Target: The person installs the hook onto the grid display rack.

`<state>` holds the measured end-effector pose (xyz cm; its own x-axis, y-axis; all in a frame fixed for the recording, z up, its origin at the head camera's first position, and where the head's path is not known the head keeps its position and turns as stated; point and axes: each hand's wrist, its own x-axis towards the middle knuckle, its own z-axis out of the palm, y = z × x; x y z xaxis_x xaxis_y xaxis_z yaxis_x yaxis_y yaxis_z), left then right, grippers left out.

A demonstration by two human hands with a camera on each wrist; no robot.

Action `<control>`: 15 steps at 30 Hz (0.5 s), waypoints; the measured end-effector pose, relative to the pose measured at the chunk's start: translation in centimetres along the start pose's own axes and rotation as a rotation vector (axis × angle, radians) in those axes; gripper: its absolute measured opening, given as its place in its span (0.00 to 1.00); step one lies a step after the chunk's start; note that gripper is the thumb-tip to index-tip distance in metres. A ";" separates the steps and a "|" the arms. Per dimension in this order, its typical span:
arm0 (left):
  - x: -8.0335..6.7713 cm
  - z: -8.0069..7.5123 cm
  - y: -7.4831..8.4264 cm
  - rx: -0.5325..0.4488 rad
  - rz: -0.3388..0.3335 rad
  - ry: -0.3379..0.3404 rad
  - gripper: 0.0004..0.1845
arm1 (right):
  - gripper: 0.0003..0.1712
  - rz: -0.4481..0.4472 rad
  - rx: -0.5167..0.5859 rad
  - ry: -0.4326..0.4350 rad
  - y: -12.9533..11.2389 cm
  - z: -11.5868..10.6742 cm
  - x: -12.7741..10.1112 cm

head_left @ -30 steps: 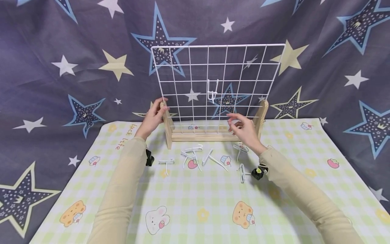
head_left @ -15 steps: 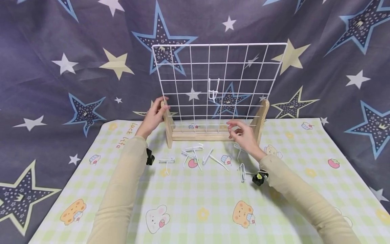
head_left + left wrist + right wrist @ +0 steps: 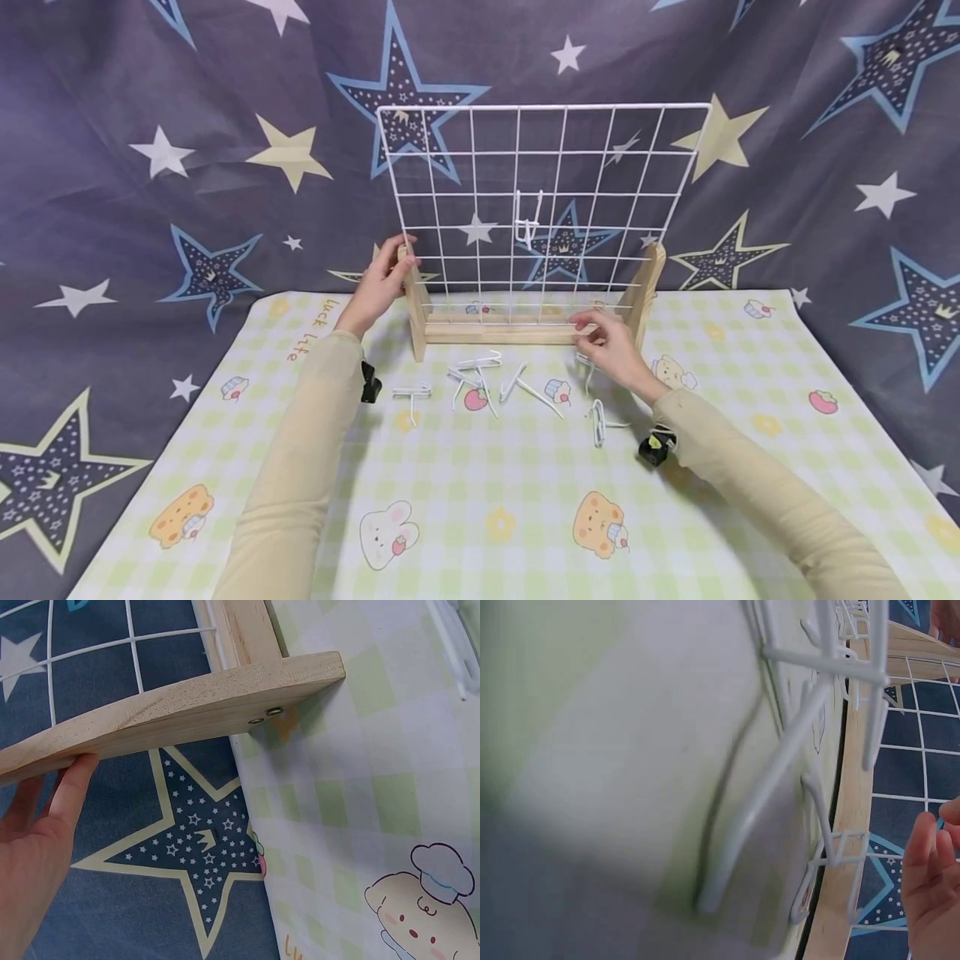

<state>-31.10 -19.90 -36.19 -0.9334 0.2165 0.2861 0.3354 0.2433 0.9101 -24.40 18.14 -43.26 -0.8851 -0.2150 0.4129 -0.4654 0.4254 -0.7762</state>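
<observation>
A white wire grid [image 3: 540, 154] stands upright in a wooden stand [image 3: 495, 333] on the checked mat. One white hook [image 3: 527, 221] hangs near the grid's middle. My left hand [image 3: 378, 283] rests against the stand's left upright [image 3: 187, 705], with a straight finger [image 3: 71, 787] lying along the wood. My right hand [image 3: 603, 342] hovers low in front of the stand's right end, fingers loosely curled and holding nothing, just above a loose hook [image 3: 587, 367]. In the right wrist view the hooks [image 3: 780, 787] lie close and blurred, and the fingertips [image 3: 930, 892] sit beside the wooden base [image 3: 840, 900].
Several more white hooks [image 3: 480, 375] lie scattered on the mat in front of the stand, one [image 3: 597, 421] nearer my right forearm. The green checked mat [image 3: 480, 500] has cartoon prints. A star-patterned cloth [image 3: 150, 167] hangs behind and around it.
My right hand has dropped from in front of the grid's lower rows toward the mat and the loose hooks. The left hand has stayed on the upright.
</observation>
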 end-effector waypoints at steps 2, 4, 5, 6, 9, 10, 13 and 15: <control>0.0 0.0 0.1 -0.004 -0.001 0.003 0.23 | 0.19 0.012 -0.006 -0.005 0.0 -0.2 -0.2; 0.0 -0.1 0.2 -0.015 -0.004 -0.001 0.22 | 0.18 0.012 -0.009 -0.008 -0.1 -0.4 -0.4; -0.1 -0.1 0.4 -0.022 -0.006 -0.006 0.22 | 0.17 0.010 -0.001 -0.011 -0.1 -0.6 -0.5; -0.1 -0.1 0.6 -0.026 -0.006 -0.011 0.23 | 0.16 0.012 0.012 -0.016 -0.3 -0.7 -0.7; -0.6 0.0 1.7 -0.040 -0.013 -0.023 0.22 | 0.12 0.031 0.056 -0.047 -1.7 -1.2 -1.3; -0.8 0.0 2.1 -0.040 -0.015 -0.026 0.22 | 0.10 0.041 0.066 -0.058 -2.1 -1.4 -1.5; -1.2 0.1 3.1 -0.032 -0.020 -0.033 0.22 | 0.09 0.060 0.059 -0.095 -2.7 -1.9 -2.1; -1.3 0.1 3.2 -0.033 -0.023 -0.037 0.22 | 0.08 0.066 0.024 -0.121 -2.5 -2.0 -2.4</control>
<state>-28.82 -19.29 -33.69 -0.9354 0.2462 0.2537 0.3085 0.2180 0.9259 -21.12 19.37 -41.34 -0.9077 -0.2922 0.3011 -0.4048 0.4215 -0.8115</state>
